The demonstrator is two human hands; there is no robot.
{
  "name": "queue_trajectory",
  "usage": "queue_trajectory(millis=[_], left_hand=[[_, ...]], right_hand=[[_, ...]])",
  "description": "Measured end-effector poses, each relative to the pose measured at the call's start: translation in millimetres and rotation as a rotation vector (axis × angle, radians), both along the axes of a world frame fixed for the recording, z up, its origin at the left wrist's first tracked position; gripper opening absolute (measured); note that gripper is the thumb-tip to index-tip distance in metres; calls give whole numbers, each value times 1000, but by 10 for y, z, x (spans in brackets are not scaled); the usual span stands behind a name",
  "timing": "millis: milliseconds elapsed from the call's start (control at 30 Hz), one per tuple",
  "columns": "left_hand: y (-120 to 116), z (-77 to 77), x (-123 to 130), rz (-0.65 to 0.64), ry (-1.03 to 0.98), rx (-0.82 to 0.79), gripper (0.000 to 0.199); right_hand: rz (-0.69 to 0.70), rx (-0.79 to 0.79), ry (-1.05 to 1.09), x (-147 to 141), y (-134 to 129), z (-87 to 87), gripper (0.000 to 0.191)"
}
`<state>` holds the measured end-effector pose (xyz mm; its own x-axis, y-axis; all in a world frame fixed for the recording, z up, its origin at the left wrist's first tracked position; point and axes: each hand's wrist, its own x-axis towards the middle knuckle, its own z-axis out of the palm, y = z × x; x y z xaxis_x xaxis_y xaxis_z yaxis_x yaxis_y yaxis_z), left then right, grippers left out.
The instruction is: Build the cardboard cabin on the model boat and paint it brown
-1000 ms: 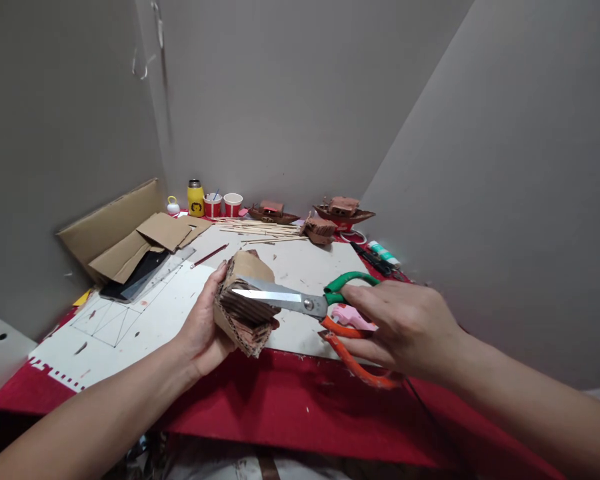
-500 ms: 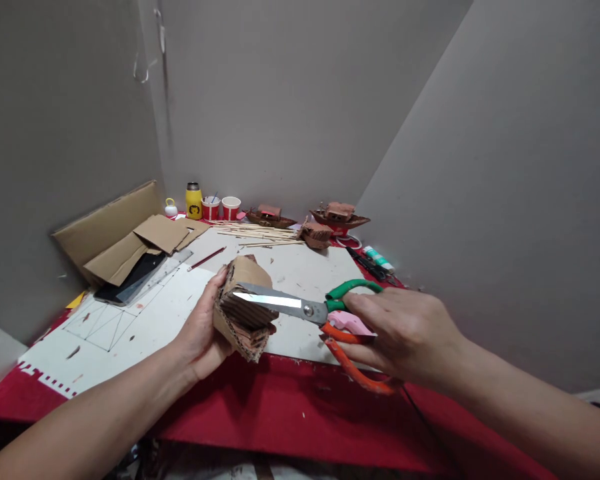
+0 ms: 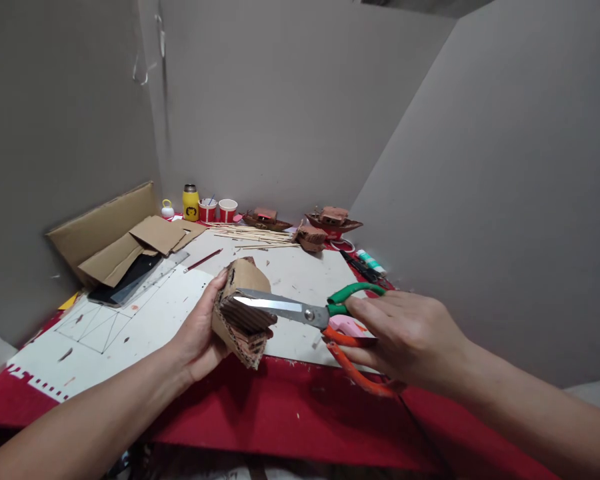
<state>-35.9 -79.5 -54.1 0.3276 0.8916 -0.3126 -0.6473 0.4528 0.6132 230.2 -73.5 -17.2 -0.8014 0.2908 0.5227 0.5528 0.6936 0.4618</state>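
My left hand [image 3: 203,333] is wrapped round a small folded piece of corrugated cardboard [image 3: 250,277], held above the front edge of the white paper. Its layered edges face me. My right hand [image 3: 400,333] grips scissors [image 3: 309,315] with one green and one orange handle. The blades point left and lie across the cardboard piece, close together. Whether they touch it cannot be made out. Behind the orange handle a pink object [image 3: 347,326] shows in part.
Cardboard sheets [image 3: 107,230] lean at the left beside a dark flat object [image 3: 125,280]. At the back stand a yellow bottle [image 3: 191,205], red-white cups [image 3: 227,211], thin sticks [image 3: 255,235] and model boats [image 3: 334,219]. A drawing [image 3: 97,327] covers the left paper.
The view has shifted slightly, so the table items appear a little further left. Both hands keep their holds, and the scissors stay across the cardboard piece.
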Motion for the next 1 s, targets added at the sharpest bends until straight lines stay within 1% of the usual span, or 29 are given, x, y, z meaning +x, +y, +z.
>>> queue_trajectory(millis=[200,333,433,600,800,1000], left_hand=[[-10,-5,4,-12,0,-19,53],[-28,-1,-3,-14,-44,-2,49],[-34,3,-9,-17,-53,1,50],[-54,4,2,-9,-65,-14,47],[-60,-12,12,-23,-65,-21,49],[-31,-32,15,-27,-73,17,43]], right_hand=[[-3,1,4,-15,-22,0,51],[-52,57,-8,-42,-40,19,52],[-80,90,-17,-59,-50,31,53],[-85,155,-9,-75,-47,27,52],[-85,139,-8,-81,-34,30,53],[-97,122,-29,-69,-38,37,53]])
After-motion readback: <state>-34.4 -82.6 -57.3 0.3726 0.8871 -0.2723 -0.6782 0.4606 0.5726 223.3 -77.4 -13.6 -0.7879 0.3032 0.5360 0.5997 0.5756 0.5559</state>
